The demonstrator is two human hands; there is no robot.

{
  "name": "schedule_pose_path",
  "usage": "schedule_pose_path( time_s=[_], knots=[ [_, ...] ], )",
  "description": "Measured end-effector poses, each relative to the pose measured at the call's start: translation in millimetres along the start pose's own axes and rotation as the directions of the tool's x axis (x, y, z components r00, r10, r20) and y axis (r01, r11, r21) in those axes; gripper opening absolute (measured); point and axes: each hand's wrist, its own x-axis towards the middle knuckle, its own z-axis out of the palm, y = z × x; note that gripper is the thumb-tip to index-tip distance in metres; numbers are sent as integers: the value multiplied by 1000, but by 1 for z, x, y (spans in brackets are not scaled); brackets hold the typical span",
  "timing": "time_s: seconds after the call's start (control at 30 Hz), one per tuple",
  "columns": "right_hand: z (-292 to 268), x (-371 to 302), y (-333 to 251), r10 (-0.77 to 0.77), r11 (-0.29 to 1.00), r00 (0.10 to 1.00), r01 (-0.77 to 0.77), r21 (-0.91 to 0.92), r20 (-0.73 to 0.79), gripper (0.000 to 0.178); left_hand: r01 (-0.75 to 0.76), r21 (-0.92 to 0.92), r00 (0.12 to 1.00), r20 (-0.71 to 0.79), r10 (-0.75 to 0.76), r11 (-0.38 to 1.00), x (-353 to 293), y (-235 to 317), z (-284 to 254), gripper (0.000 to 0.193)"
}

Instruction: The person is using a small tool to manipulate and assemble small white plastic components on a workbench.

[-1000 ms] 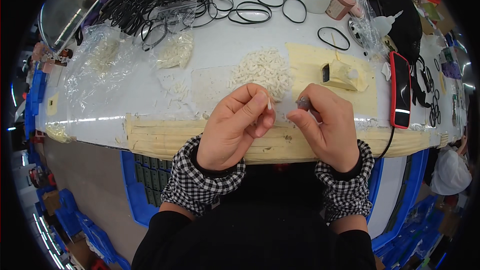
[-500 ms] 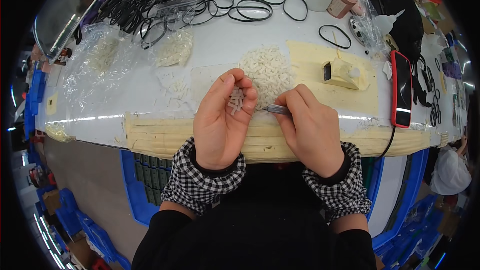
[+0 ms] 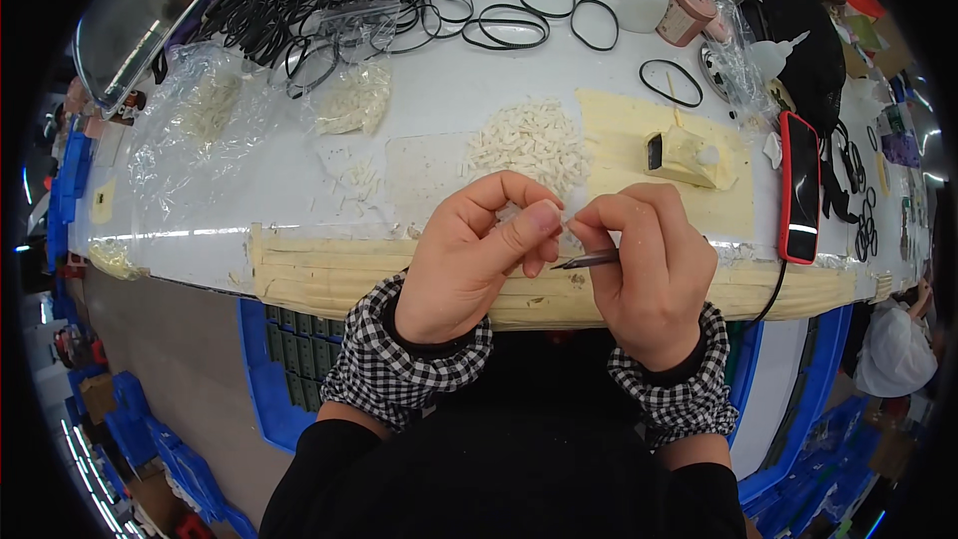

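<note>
My left hand (image 3: pixel 467 258) is closed, its thumb pressed on the bent fingers, which hide the small white pieces it was cupping. Close against it, my right hand (image 3: pixel 654 274) is closed too. A slim, pointed, dark grey metal tool (image 3: pixel 597 260), perhaps tweezers, lies in its curled fingers with the tip toward my left hand. The thumb and forefinger of my right hand pinch at the left thumb's tip; a tiny pale bit shows there, too small to make out. Just beyond both hands lies a heap of small white tubular pieces (image 3: pixel 529 143).
Black rubber-like loops (image 3: pixel 507 28) lie tangled at the back. Clear bags of white pieces (image 3: pixel 354 100) stand left. A tape-covered block (image 3: pixel 689 158) and a red-cased phone (image 3: pixel 799 190) with a cable lie right. Yellowish tape (image 3: pixel 329 265) covers the front edge; blue crates (image 3: pixel 269 389) sit below.
My left hand has turned from an open cup of white pieces to closed fingers, moving right. My right hand has drawn back slightly from the heap, its fingertips now meeting the left's.
</note>
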Motion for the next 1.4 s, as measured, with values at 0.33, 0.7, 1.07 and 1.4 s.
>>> schedule_pose_path(
  time_s=[0.33,0.7,1.07,1.4],
  knots=[
    [5,-1,1,-45,994,995,53,97,-89,21,17,1,1000,25,-17,1000,0,-1,-3,15],
    [10,-2,1,-17,984,992,39,175,-123,17,-2,72,999,-34,4,997,0,-3,0,15],
    [6,2,4,-69,986,989,87,143,-129,19,1,-38,999,40,0,999,0,-1,-5,13],
    [-5,7,-2,98,914,995,-98,394,21,21,21,-67,996,87,-15,998,0,-3,-7,13]
  ],
)
